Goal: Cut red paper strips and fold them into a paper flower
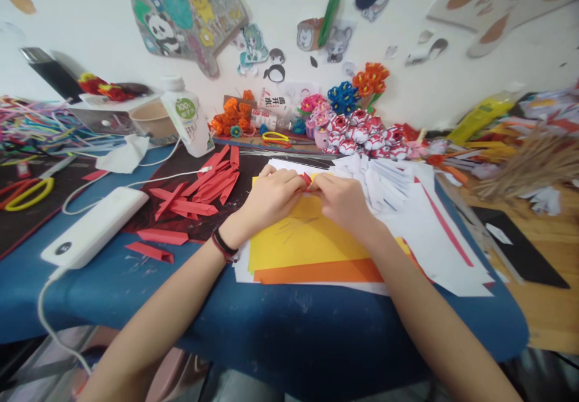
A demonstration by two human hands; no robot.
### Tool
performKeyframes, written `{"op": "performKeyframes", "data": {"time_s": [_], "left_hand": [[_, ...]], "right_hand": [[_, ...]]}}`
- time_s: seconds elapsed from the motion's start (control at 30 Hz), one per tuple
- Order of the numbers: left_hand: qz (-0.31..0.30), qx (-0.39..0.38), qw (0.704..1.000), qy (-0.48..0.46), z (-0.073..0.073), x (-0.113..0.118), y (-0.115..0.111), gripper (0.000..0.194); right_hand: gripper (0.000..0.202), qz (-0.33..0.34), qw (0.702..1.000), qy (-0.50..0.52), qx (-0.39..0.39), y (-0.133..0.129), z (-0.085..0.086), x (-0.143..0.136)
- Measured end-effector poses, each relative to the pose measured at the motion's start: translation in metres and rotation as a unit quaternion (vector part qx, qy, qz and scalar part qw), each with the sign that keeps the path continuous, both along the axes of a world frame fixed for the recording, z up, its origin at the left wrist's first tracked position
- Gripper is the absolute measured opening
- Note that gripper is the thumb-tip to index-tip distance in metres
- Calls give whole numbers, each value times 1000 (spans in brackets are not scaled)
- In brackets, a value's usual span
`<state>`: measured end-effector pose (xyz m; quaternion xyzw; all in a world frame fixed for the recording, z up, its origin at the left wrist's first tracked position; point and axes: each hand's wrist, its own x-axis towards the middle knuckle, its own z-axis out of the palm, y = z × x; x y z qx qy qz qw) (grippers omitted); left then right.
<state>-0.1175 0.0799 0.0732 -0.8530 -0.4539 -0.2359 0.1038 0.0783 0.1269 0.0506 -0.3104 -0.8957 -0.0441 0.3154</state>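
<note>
My left hand (275,194) and my right hand (341,200) meet over a yellow sheet (312,236), their fingers pinched together. Between the fingertips of both hands is a small red paper piece (306,180), mostly covered by the fingers. The yellow sheet lies on an orange sheet (316,273) and white paper. Folded red paper strips (210,188) are piled on a dark mat left of my left hand. Folded white paper strips (377,185) lie to the right of my right hand.
A white power bank (94,227) with a cable lies at the left, near scissors (29,194). A white bottle (187,115) and paper flowers (362,130) stand along the wall. White sheets (434,239) and a black tablet-like slab (520,248) are at right.
</note>
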Motion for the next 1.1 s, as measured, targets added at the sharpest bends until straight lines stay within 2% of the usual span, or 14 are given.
{"op": "performKeyframes", "data": {"time_s": [0.2, 0.33, 0.53, 0.8, 1.0, 1.1], "left_hand": [[16, 88, 996, 15, -5, 0, 2, 20], [7, 97, 995, 1, -7, -4, 3, 22], [-30, 72, 997, 10, -4, -4, 2, 18], [-40, 15, 999, -24, -1, 0, 1, 15], [-38, -36, 994, -97, -3, 3, 1, 15], [-19, -36, 986, -161, -2, 3, 1, 15]], "right_hand": [[17, -7, 999, 44, -23, -4, 3, -2], [18, -11, 999, 45, -21, -5, 5, -3], [18, 8, 998, 53, -39, -4, 2, -2], [21, 97, 969, 165, -156, -4, 12, -5], [15, 111, 953, 184, -214, 0, 11, -8], [10, 94, 953, 210, -199, 0, 13, -9]]}}
